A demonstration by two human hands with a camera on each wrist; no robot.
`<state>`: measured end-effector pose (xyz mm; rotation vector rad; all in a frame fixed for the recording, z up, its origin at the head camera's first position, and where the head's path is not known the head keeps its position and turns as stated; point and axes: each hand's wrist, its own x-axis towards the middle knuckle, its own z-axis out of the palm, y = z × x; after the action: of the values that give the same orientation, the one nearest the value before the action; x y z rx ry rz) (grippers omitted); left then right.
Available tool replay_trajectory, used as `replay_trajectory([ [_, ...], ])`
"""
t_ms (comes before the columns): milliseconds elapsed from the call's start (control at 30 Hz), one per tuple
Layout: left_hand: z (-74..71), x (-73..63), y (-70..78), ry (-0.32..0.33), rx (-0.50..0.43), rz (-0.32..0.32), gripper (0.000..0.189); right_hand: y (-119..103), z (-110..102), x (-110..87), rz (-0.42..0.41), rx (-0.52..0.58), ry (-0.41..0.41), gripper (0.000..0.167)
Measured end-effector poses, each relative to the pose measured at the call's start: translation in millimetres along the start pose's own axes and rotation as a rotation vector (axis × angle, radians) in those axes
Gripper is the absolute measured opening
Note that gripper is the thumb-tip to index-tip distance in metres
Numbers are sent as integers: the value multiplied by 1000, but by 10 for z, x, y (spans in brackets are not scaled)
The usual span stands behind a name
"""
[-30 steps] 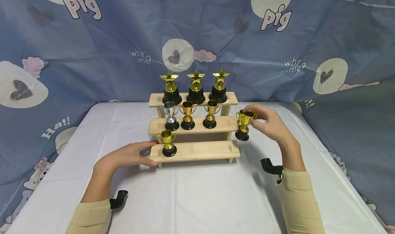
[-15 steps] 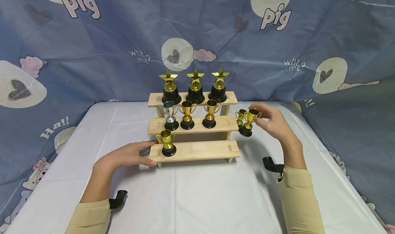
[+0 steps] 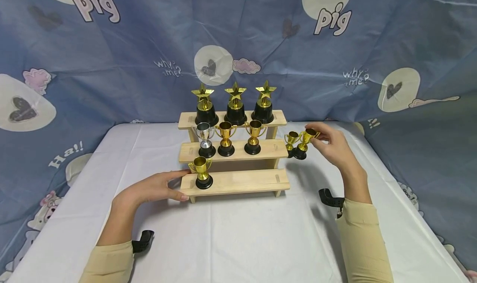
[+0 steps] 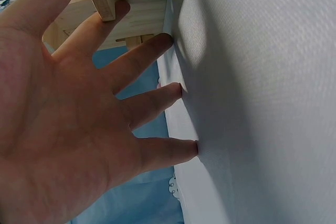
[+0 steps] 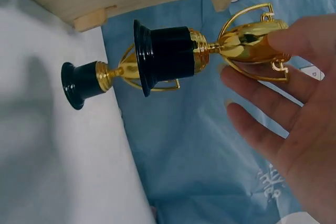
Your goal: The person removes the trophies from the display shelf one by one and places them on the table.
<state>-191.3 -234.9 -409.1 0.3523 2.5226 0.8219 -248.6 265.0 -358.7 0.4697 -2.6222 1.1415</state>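
My right hand (image 3: 329,144) pinches a small gold trophy cup (image 3: 307,138) by its bowl, just right of the wooden tiered stand (image 3: 242,182). In the right wrist view this trophy's black base (image 5: 168,56) hangs off the white tabletop, while a second gold trophy (image 5: 86,85) stands on the cloth close by. My left hand (image 3: 152,187) rests at the stand's left end, thumb in front and fingers spread straight, as the left wrist view shows. Beside it, another gold trophy (image 3: 202,173) stands on the lowest step.
On the middle step stand a silver trophy (image 3: 205,139) and two orange-gold trophies, one being a cup (image 3: 254,137) set apart to the right. Three star trophies (image 3: 235,102) line the top step. Patterned blue fabric (image 3: 138,47) hangs behind the white-clothed table (image 3: 242,241).
My right hand has moved right and slightly back with the gold trophy, uncovering more of the second one beside the stand. My left hand has stayed at the stand's left end.
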Motion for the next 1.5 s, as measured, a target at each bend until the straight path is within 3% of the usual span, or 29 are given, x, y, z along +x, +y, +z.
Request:
replay_trajectory([
  [500,1,3,0,3,11,9,91,257,46,31,39,-113,-6,40],
  [800,-4,-4,2,5,0,-2,91,289,101,67,56,-205,-17,38],
  [1067,-7,-7,5,2,10,-9,91,361,165,79,33,-190,5,37],
  [1500,-7,-8,23,-6,2,-20,92,438,218,87,89,-196,8,41],
])
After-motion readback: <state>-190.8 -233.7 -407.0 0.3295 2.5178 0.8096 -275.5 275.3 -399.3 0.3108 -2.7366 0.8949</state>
